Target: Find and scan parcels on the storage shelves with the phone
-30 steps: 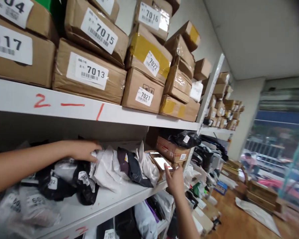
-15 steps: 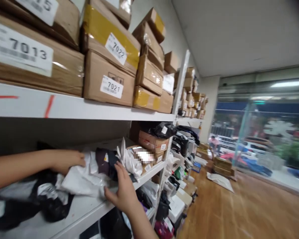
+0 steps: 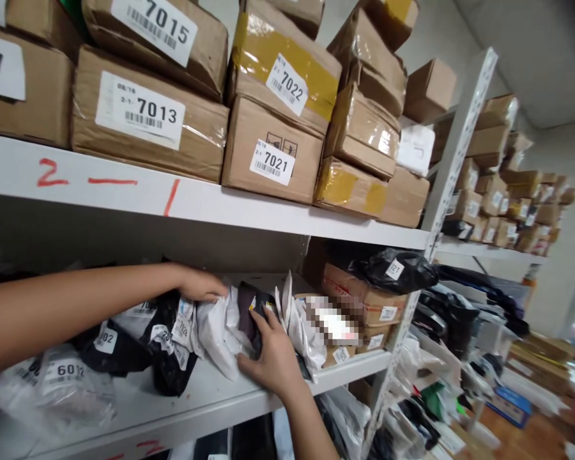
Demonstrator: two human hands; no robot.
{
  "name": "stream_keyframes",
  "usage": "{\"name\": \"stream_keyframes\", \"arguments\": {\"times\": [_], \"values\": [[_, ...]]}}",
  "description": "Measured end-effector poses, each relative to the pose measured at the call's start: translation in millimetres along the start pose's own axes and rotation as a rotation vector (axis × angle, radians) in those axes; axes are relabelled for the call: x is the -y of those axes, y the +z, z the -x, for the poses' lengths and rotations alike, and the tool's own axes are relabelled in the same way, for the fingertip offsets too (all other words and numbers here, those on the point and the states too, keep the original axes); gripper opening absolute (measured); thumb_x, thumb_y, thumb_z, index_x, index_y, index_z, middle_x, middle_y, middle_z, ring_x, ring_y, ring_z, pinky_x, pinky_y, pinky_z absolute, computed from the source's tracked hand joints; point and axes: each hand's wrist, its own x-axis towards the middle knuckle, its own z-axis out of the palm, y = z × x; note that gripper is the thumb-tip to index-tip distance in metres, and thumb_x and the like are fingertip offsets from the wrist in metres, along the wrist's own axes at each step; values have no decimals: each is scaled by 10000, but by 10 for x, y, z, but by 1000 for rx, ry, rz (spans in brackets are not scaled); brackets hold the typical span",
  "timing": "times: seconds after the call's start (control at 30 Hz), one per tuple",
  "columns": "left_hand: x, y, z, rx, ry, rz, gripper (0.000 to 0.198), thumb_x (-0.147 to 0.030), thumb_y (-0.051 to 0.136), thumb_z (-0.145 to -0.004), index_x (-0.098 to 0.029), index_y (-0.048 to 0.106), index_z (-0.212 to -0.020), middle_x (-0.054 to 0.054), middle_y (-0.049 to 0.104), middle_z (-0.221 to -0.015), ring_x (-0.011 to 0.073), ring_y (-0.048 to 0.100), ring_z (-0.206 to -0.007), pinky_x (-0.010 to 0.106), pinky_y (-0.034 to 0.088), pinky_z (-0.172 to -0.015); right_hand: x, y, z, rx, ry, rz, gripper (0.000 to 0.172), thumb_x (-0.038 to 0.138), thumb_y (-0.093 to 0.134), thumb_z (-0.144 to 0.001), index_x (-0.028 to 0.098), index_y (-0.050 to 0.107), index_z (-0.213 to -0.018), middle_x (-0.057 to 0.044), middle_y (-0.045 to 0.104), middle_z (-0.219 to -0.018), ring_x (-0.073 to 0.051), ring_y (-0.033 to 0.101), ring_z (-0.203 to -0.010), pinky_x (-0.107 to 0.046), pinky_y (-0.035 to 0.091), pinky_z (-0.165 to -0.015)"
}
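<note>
My left hand (image 3: 204, 283) reaches over a row of parcels, its fingers together on the upper edge of a white mailing bag (image 3: 219, 326). My right hand (image 3: 274, 354) has its thumb and fingers apart, with fingertips against a dark mailing bag (image 3: 249, 306) that bears a small yellow mark. Its thumb is near the lower part of the white bag. Crumpled white bags (image 3: 304, 335) stand just right of that hand. To the left lean black mailing bags (image 3: 172, 377) with number labels and a clear bag (image 3: 76, 386) labelled 6012.
Labelled cardboard boxes (image 3: 148, 121) line the upper shelf (image 3: 196, 204). A perforated white upright (image 3: 453, 153) stands at the right end. Near it, a black bag (image 3: 393, 268) lies on boxes (image 3: 347, 287). More parcels fill racks beyond, with a blue box (image 3: 508, 406) near the wooden floor.
The view has swung left, so shelves and parcels sit farther right and the window is mostly gone. My hands stay at the same bags, and the white bag now stands more upright.
</note>
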Motion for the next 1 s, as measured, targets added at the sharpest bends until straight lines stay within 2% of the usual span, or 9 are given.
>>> {"name": "stream_keyframes", "arguments": {"times": [0.13, 0.2, 0.27, 0.43, 0.53, 0.67, 0.8, 0.9, 1.0], "values": [[-81, 37, 28, 61, -8, -23, 226, -147, 570, -779, -157, 656, -988, 115, 694, -1028, 248, 620, -932, 294, 462, -844, -352, 17, 225, -427, -65, 102, 906, 415, 767, -690, 172, 333, -1447, -233, 418, -1440, -399, 406, -1334, -617, 405, -1056], [-93, 43, 31, 96, 14, -56, 458, -135, 718, -640, -148, 631, -1090, 131, 675, -1111, 275, 619, -992, 291, 463, -864, -470, 46, 268, -482, -8, 189, 1066, 406, 802, -648, 98, 210, -1480, -288, 406, -1423, -440, 402, -1310, -647, 415, -1022], [-82, 37, 1, 122, 50, -112, 575, -104, 760, -581, -173, 623, -1135, 115, 684, -1114, 275, 634, -975, 284, 474, -824, -492, 46, 237, -376, 68, 202, 1089, 343, 805, -622, -5, 202, -1458, -320, 455, -1375, -441, 444, -1265, -608, 431, -1020], [-91, 0, -118, 136, 167, -297, 193, -73, 676, -668, -216, 691, -797, 83, 720, -779, 256, 640, -693, 313, 418, -588, -301, -136, 19, -35, 165, 194, 851, 350, 822, -559, 62, 528, -1303, -229, 531, -1331, -446, 430, -1242, -566, 351, -1077], [-136, 2, -110, 110, 205, -408, 184, -35, 653, -665, -217, 668, -688, 89, 688, -652, 259, 608, -589, 337, 343, -517, -249, -251, -26, 21, 224, 109, 853, 330, 875, -499, 147, 565, -1273, -237, 352, -1471, -491, 350, -1312, -599, 312, -1070], [-206, 45, -2, 49, 205, -518, 194, -16, 612, -699, -198, 674, -673, 95, 660, -570, 271, 598, -511, 343, 244, -456, -284, -243, -44, 56, 181, -26, 834, 234, 874, -502, 206, 531, -1261, -129, 557, -1287, -336, 532, -1165, -464, 409, -1007], [-282, 63, 160, 15, 190, -643, 248, 25, 590, -642, -163, 701, -760, 104, 671, -572, 281, 610, -493, 346, 207, -436, -308, -38, -138, 50, 146, -87, 845, 159, 863, -467, 241, 522, -1236, -74, 596, -1261, -297, 552, -1141, -423, 426, -997], [-267, 34, 279, -46, 139, -521, 293, 25, 537, -654, -152, 698, -824, 111, 711, -686, 270, 651, -584, 322, 304, -481, -316, -3, -166, 71, 140, -125, 964, 239, 905, -449, 233, 480, -1314, -108, 548, -1360, -327, 511, -1230, -464, 390, -1059], [-174, -25, 375, -67, 4, -111, 356, 18, 440, -714, -168, 716, -842, 72, 742, -821, 226, 682, -754, 254, 416, -630, -337, -317, -97, 17, 180, -201, 985, 497, 879, -530, 212, 452, -1370, -141, 552, -1388, -334, 533, -1243, -457, 450, -1014]]}}
